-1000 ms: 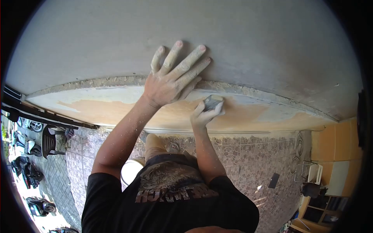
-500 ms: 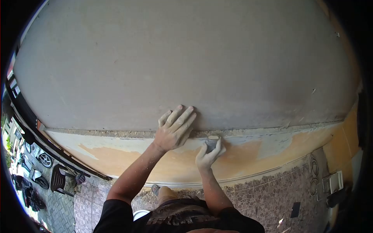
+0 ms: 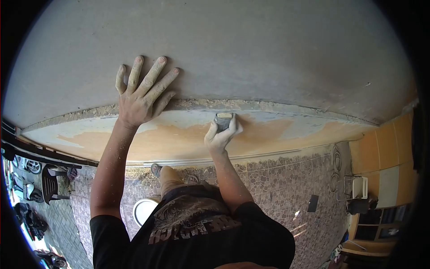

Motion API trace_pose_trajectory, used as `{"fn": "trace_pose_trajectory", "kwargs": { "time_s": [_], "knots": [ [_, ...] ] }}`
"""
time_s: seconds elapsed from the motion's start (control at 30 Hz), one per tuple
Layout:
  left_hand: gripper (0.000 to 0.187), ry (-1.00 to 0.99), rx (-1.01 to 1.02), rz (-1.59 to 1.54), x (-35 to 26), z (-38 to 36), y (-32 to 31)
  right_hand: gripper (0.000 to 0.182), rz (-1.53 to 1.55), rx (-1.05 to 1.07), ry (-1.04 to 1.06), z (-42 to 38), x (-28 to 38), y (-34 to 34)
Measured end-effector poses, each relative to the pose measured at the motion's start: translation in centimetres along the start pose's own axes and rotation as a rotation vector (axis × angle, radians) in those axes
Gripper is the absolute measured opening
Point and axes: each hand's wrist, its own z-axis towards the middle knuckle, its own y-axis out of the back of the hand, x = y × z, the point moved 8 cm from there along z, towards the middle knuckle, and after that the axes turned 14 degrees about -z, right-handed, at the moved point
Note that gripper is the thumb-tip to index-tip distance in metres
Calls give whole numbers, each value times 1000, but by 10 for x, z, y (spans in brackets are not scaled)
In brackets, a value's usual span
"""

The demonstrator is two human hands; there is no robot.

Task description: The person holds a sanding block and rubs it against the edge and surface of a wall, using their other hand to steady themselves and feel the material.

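Note:
My left hand (image 3: 145, 92), dusty with pale powder, lies with fingers spread on the grey upper surface (image 3: 251, 49), just over the rough, crusty seam (image 3: 85, 112). Lower and to the right, my right hand (image 3: 221, 136) grips a sanding block (image 3: 223, 122), a pale block wrapped in dark grey sheet. The block is against the band of wall under the seam, where whitish filler (image 3: 190, 119) meets orange paint (image 3: 174, 141). Its working face is turned toward the wall and hidden from me.
A white bucket (image 3: 144, 210) stands by my legs on the stone-patterned tile floor (image 3: 277, 190). At left are a dark plastic chair (image 3: 51, 183) and parked motorbikes (image 3: 27, 190). At right are a pale chair (image 3: 359, 187) and a dark flat piece (image 3: 313, 203) on the floor.
My view has tilted down, showing more floor. My left hand has shifted left and up along the grey surface, with fingers wider apart. My right hand still grips the sanding block below the seam.

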Motion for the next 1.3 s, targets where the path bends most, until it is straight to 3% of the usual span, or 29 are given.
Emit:
{"fn": "trace_pose_trajectory", "kwargs": {
  "time_s": [0.07,0.13,0.2,0.23,0.37,0.4,0.43,0.53,0.57,0.6,0.63,0.67,0.73,0.8,0.87,0.93,1.03,1.17,1.2,1.27,1.3],
  "knots": [
    [52,43,27,-42,3,-4,1,49,57,-131,3,20,-26,13],
    [52,59,54,-15,4,-4,-1,48,-81,-189,-289,61,-83,42],
    [52,59,22,6,0,0,-1,47,11,-296,-670,86,-140,64],
    [52,69,22,16,-1,1,-3,47,3,-289,-664,89,-134,62],
    [53,66,0,-9,2,2,-2,52,78,-202,-337,43,-24,19],
    [54,39,7,-26,3,1,-1,60,182,-155,-79,25,16,6],
    [55,9,14,-48,0,-1,-1,66,-218,-80,239,-6,37,-3],
    [54,60,39,-11,5,-4,0,68,-74,-69,177,-5,-4,-3],
    [52,68,24,-11,5,-4,-1,69,169,-167,-36,17,-37,8],
    [52,80,29,-12,4,-5,-2,66,34,-122,-250,41,-70,26],
    [52,85,24,-6,3,-3,-2,63,-100,-204,-374,71,-90,48],
    [52,89,17,-1,2,-3,-2,63,-105,-199,-368,93,-86,55],
    [53,64,9,-7,2,-1,-2,63,185,-375,-1196,75,-126,63],
    [54,34,-5,-7,-2,-1,-2,64,-1,-320,-605,72,-92,49],
    [54,31,6,6,-1,-2,-3,64,-51,-174,-409,23,-34,17],
    [53,29,16,-7,-3,-5,-2,57,44,-84,-270,-35,-17,-6],
    [53,15,1,3,3,0,-2,52,122,-218,-264,11,-26,13],
    [55,59,-15,-12,1,-4,-3,52,282,-396,-847,104,-102,64],
    [55,59,-23,0,1,-3,-2,52,289,-398,-844,103,-101,61],
    [54,67,-27,-1,1,-2,-1,49,180,-385,-616,99,-80,55],
    [54,67,-33,-7,1,-2,0,52,136,-243,-518,80,-50,38]
  ]
}}
